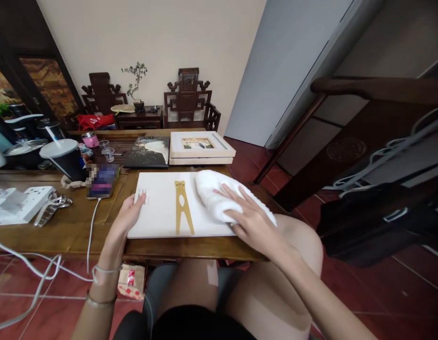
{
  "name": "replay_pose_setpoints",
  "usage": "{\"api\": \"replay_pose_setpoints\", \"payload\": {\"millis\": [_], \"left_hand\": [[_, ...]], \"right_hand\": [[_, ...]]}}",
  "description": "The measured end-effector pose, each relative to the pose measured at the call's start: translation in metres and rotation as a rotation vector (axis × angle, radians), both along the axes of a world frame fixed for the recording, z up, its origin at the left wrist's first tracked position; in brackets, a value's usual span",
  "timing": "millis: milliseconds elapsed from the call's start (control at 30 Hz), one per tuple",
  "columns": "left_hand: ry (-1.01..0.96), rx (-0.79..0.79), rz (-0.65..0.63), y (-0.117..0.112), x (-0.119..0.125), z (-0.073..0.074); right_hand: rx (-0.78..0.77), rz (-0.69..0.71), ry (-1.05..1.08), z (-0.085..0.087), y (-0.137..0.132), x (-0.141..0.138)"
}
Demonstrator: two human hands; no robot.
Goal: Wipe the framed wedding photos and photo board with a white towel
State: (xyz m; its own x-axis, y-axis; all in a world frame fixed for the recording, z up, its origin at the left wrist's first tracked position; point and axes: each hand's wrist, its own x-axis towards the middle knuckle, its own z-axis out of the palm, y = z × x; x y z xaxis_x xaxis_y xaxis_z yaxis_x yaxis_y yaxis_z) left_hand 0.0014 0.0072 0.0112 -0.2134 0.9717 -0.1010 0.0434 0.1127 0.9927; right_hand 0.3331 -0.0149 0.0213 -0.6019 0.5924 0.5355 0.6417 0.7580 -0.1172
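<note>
A flat white board (pixel 158 208) with a gold peg-shaped figure (pixel 182 208) on it lies on the wooden table (pixel 80 226) in front of me. My left hand (pixel 128 215) grips the board's left edge, thumb on top. My right hand (pixel 249 215) lies flat with fingers spread on a white cloth (pixel 213 191), pressing it onto the board's right side.
Beyond the board lie a dark picture (pixel 148 152) and stacked white frames (pixel 201 147). To the left are a phone (pixel 101 186) on a white cable, a lidded cup (pixel 64 158), a power strip (pixel 30 200) and small cups. A dark wooden chair (pixel 374 156) stands to the right.
</note>
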Motion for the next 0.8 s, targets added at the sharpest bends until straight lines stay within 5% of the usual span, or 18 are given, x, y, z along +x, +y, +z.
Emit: {"api": "replay_pose_setpoints", "payload": {"millis": [267, 467, 667, 800], "left_hand": [[0.091, -0.060, -0.041, -0.002, 0.009, 0.008], [0.676, 0.071, 0.052, -0.006, 0.005, 0.010], [0.968, 0.268, 0.084, -0.014, 0.008, -0.013], [0.954, 0.384, -0.171, -0.014, 0.010, -0.023]], "right_hand": [[-0.098, 0.054, -0.087, -0.016, 0.001, -0.011], [-0.085, 0.045, -0.094, -0.019, 0.004, -0.015], [-0.067, 0.048, -0.126, -0.023, 0.010, -0.019], [-0.113, 0.056, -0.153, -0.015, 0.003, -0.020]]}}
